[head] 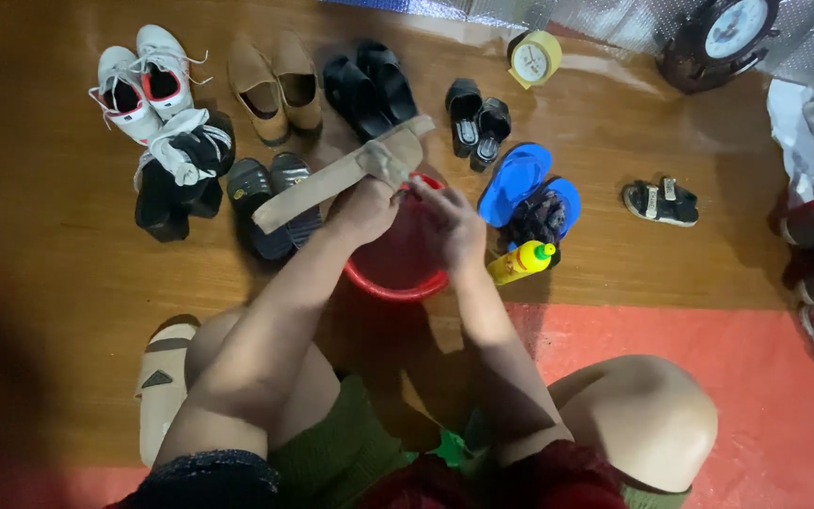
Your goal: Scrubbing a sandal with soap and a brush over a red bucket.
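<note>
My left hand (362, 209) grips a beige slide sandal (332, 176), held on edge over a red basin (398, 278) on the wooden floor. My right hand (452, 226) is above the basin next to the sandal, fingers curled toward it; what it holds is hidden. A matching beige sandal (162, 382) lies on the floor beside my left knee.
Several pairs lie beyond the basin: white sneakers (141, 80), tan loafers (275, 87), black slippers (369, 83), small black shoes (479, 115), blue flip-flops (520, 179), a small black sandal (661, 201). A yellow bottle (518, 263) lies right of the basin. A red mat (746, 377) is at the right.
</note>
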